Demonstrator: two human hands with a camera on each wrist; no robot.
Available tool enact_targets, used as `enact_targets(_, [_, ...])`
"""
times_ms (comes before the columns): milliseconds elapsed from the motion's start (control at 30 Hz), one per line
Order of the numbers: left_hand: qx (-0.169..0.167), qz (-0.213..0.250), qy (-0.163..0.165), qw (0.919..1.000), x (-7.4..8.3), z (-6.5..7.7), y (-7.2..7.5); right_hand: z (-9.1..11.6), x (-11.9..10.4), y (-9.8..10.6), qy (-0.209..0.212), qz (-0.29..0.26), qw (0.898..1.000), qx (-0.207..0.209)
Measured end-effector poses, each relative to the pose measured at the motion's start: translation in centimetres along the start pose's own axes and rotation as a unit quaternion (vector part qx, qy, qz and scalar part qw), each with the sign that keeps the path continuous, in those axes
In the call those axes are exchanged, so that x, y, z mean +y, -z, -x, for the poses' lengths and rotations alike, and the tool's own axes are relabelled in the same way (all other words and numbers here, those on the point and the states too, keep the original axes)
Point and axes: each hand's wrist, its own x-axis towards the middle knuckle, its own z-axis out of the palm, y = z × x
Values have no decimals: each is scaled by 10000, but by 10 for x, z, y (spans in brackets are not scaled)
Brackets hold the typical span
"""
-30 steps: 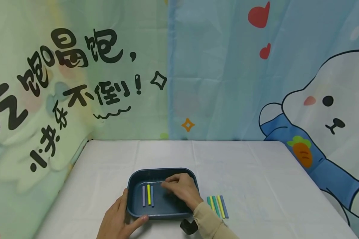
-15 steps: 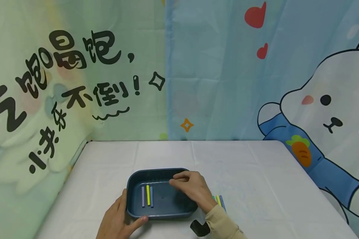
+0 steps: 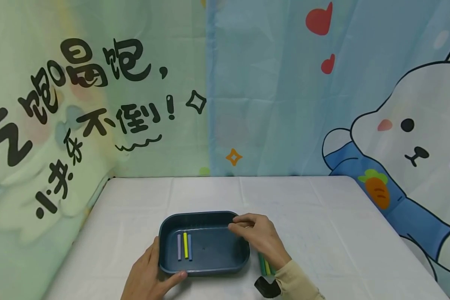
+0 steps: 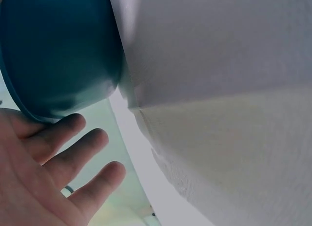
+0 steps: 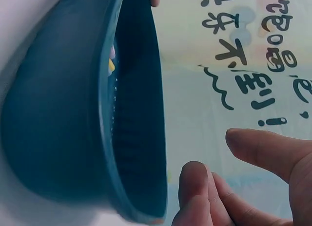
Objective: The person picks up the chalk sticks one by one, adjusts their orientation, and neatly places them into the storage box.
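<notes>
A dark blue rectangular tray (image 3: 206,273) stands on the white-covered table. In its left half lie three slim chalk-like sticks: lavender (image 3: 179,247), yellow (image 3: 186,246) and blue (image 3: 190,247). My left hand (image 3: 146,271) rests against the tray's left side and front corner, thumb along the front edge. In the left wrist view, that hand's (image 4: 39,172) fingers are extended and spread by the tray wall (image 4: 63,50). Over the tray's right rim hovers my right hand (image 3: 262,239). The right wrist view shows its thumb and fingers apart, holding nothing, beside the tray (image 5: 53,114).
Right of the tray, more sticks (image 3: 264,266), green and yellow, lie partly hidden under my right hand and wrist. A black device (image 3: 267,287) is at my right wrist. A printed cloth backdrop (image 3: 262,104) hangs behind the table's far edge.
My right hand has moved right, from above the middle of the tray to its right rim, now covering part of the outside sticks. The left hand and the three sticks inside stay put.
</notes>
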Motion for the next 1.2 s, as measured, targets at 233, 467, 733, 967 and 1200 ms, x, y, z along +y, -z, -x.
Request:
enact_targets(233, [57,-65,56,9999,0,0,0,4,10,18,-124,90,9996,218])
enact_targets(467, [79,-55,80,9999,1,0,1,5,21,44,-267,302,9982,451])
enact_targets(733, [-12,-105,255,9996,3,1,3,5,38,65,-515,623,9951,565])
enact_targets(967, [0,-142,251,9996,3,2,2,6,55,71,-848,822,9909,638])
enact_targets(1200, [-60,-126,282,9995,2,1,3,8,69,75,-952,1360,9835,721])
